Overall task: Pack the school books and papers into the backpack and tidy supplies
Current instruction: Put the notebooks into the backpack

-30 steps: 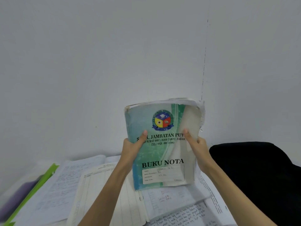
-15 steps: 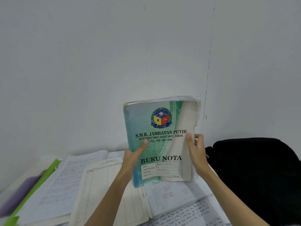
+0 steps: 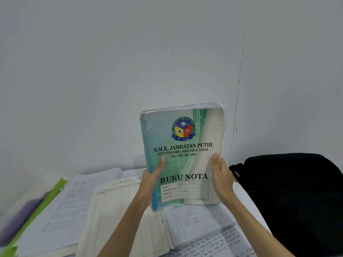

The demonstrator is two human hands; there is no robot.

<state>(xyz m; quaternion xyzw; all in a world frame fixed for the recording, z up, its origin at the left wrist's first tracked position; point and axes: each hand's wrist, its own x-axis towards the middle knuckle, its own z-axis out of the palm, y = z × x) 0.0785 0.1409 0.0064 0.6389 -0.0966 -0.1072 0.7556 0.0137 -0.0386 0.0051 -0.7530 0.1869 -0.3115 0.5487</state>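
A: What are the hands doing?
B: Both hold a notebook [image 3: 182, 156] upright above the papers [image 3: 118, 210], its green cover reading "BUKU NOTA". The left hand [image 3: 151, 179] grips its left edge, thumb on the cover, fingers clamped behind. The right hand [image 3: 221, 178] grips the right edge likewise.
A: And the backpack?
B: The black backpack [image 3: 293, 197] sits just right of the notebook, beside the wall [image 3: 92, 71].

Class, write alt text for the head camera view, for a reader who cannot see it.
Two hands, left hand and right hand, hold a green-and-white notebook titled "BUKU NOTA" upright before a pale wall. Below lie open handwritten papers and a green folder; a black backpack sits to the right.
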